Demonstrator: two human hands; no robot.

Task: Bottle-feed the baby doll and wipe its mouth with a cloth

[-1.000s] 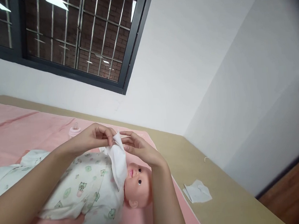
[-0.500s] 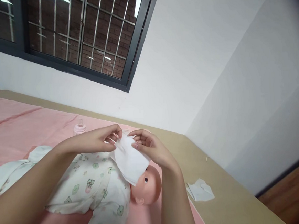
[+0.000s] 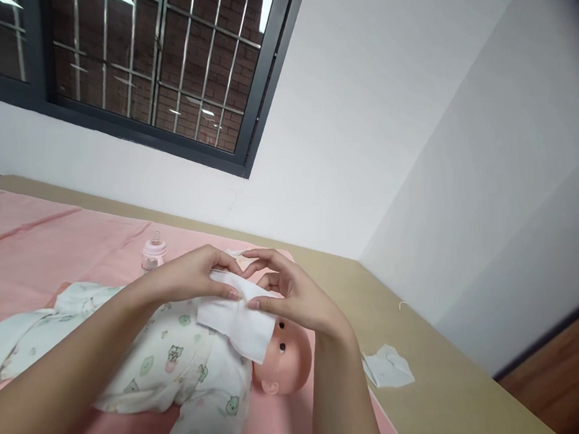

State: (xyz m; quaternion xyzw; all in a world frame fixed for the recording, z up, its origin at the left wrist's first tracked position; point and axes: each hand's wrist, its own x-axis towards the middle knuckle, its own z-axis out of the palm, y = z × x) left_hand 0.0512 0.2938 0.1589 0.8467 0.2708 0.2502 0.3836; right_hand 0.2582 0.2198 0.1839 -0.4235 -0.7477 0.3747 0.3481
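The left hand [image 3: 211,271] and right hand [image 3: 292,290] are both pinching the white cloth [image 3: 242,326], equally near. Beneath them, it is overlapping the doll [image 3: 292,366] at its lower face, long axis running from chest toward head.

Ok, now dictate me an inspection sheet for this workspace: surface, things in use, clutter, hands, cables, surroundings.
Surface: tan tabletop, partly under a pink cover.
Things in use: white cloth, hiding the mouth of the doll, which lies on the pink cover in a printed outfit.
Clutter: baby bottle upright on the pink cover; loose white piece on bare tabletop.
Hands: left hand and right hand both hold the white cloth.
Cables: small white curved piece near the wall; cannot tell what.
Surroundings: barred window, white wall.
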